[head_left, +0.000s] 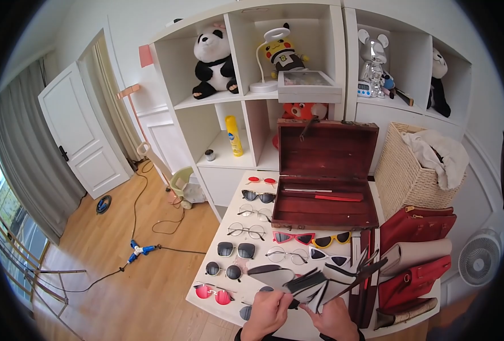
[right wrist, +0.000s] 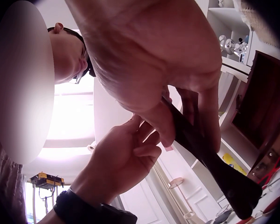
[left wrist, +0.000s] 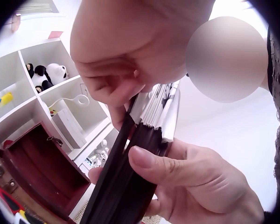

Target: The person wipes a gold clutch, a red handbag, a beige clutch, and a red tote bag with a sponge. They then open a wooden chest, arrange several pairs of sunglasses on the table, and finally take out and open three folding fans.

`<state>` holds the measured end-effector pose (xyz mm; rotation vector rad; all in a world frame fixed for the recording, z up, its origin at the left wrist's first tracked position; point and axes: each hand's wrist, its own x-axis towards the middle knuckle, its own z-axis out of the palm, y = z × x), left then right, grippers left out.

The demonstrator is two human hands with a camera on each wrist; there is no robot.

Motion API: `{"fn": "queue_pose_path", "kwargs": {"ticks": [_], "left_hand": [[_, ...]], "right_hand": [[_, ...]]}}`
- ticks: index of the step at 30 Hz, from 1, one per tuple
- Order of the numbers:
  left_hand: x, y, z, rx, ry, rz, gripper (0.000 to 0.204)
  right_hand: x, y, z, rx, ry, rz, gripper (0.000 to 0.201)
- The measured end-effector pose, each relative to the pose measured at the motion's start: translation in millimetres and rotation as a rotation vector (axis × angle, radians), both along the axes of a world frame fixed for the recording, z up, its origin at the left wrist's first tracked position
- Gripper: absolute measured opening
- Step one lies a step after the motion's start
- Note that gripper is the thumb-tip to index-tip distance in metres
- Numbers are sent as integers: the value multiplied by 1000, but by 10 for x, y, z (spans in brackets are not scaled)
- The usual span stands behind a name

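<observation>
Both hands hold a partly folded folding fan point(head_left: 309, 284), with black ribs and a black-and-white leaf, over the front of the white table. My left hand point(head_left: 268, 312) has its fingers curled at the leaf edge, where white pleats show in the left wrist view. My right hand point(head_left: 334, 319) grips the fan, its thumb pressed flat on the black ribs in that view. Seen from the right wrist, the dark rib end sticks out past the right fingers. Rows of glasses, including round dark sunglasses point(head_left: 223, 270), lie left of the hands.
An open dark-red case point(head_left: 327, 149) stands at the table's back. Red handbags point(head_left: 414, 233) line the right edge, beside a wicker basket point(head_left: 414, 170). White shelves point(head_left: 206, 108) with plush toys rise behind. Cables point(head_left: 141, 250) lie on the floor at left.
</observation>
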<state>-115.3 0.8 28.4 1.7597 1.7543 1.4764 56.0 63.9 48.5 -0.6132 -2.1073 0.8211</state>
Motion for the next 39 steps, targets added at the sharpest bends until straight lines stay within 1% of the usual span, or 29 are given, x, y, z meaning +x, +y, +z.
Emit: {"fn": "queue_pose_path", "kwargs": {"ticks": [5,6,7,8,9,11,12,14,15,16,18,19,20,21,22,23,24,25,26,27,29,30,32,33,34,35,36,37,39], "left_hand": [[5,3,177,109,-16,-73,14],[-26,-64,105,-54,54,-109,26],[-37,-101,85,-217,124,-145,50],[117,-64,176,-87,-148,-138,51],[101,45,223,165,-36,-230,41],[121,44,-10,-42,-201,-154,45],[127,2,-15,-41,-201,-159,45],[140,-74,343,-337,-265,-46,46],[111,-70,341,-337,-263,-52,46],[85,-65,322,-149,-96,-55,45],[45,-31,224,208,139,3,37],[17,-63,214,207,138,0,37],[-43,-111,214,-92,-69,-18,33],[-86,-144,220,-391,-276,-35,29],[-106,-133,257,-474,-284,23,41],[-99,-115,229,-475,-282,23,41],[-85,-87,149,-262,-404,49,19],[-94,-62,48,-45,-522,75,14],[-133,-57,-40,-17,-620,47,17],[-151,-70,-98,-18,-617,44,17],[-129,-63,48,109,-957,-3,37],[-144,-56,-49,106,-955,-7,37],[-148,-6,-175,6,-784,-166,63],[-124,-26,-213,6,-783,-171,63],[-39,-27,23,-57,-825,-131,72],[34,-10,191,-122,-867,-90,81],[102,31,234,-28,-827,-45,67],[121,31,212,-32,-825,-48,67],[123,48,136,6,-740,86,61]], "right_hand": [[-42,-32,28,-64,-5,-77,32],[-29,-15,-57,-68,-7,-81,32],[-31,23,-134,-79,-24,-53,31],[-29,37,-168,-90,-41,-26,30],[-11,34,-195,-93,-43,-31,30],[3,40,-148,-186,-75,31,36],[1,60,-79,-229,-90,62,38],[18,113,121,-199,-32,96,38],[37,101,202,-173,27,136,38],[68,47,255,-423,132,128,37],[123,-16,118,-488,225,51,37],[163,-27,25,-550,317,-21,36],[221,60,-48,-411,198,36,47],[212,56,-80,-412,199,34,47],[150,57,-42,-476,376,55,52],[114,63,-18,-537,554,76,57],[153,91,-37,-498,504,73,65],[153,89,-18,-499,506,71,65],[153,86,20,-541,555,78,64],[149,95,47,-581,604,85,62],[131,125,59,-575,625,86,61],[119,135,67,-570,644,90,61],[49,97,130,-580,650,56,61],[28,90,150,-590,653,28,61],[32,113,79,-492,597,-18,61],[29,107,104,-492,600,-22,61],[19,92,153,-501,592,-33,61],[8,79,193,-509,585,-44,62],[-17,67,241,-502,612,-36,62]]}}
